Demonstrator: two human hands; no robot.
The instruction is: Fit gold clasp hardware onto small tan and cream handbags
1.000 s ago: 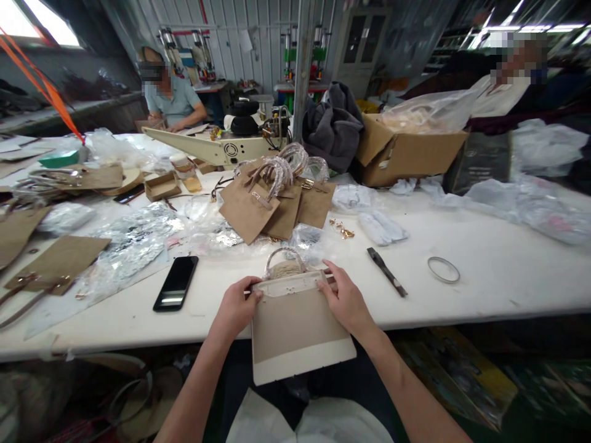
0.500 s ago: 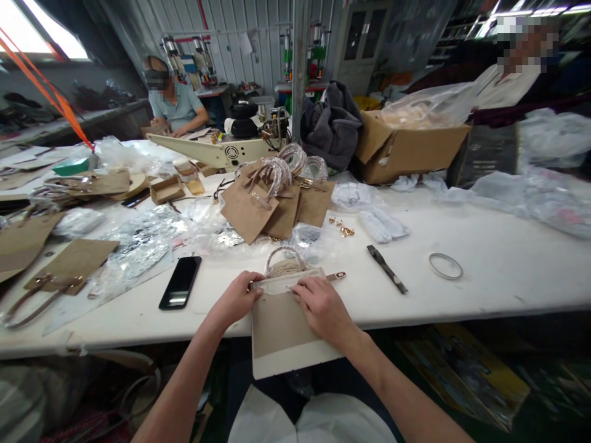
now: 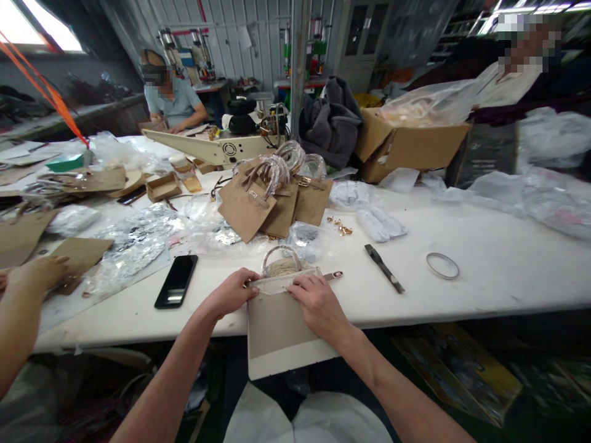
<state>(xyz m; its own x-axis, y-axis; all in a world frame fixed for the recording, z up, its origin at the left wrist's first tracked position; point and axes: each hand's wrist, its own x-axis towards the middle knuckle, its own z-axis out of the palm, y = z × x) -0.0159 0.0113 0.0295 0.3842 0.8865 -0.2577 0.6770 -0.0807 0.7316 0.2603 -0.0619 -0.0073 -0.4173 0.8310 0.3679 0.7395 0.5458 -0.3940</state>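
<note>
Handbag panel overhangs the near edge of the white worktable, where on my feed I see the left hand pinching its upper left corner and the right hand bunched against its top band, whether gripping I cannot tell.

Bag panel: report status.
Left hand holding bag panel by upper-left corner; right hand on its top part. Panel overhangs table edge. Phone lies left, apart.
</note>
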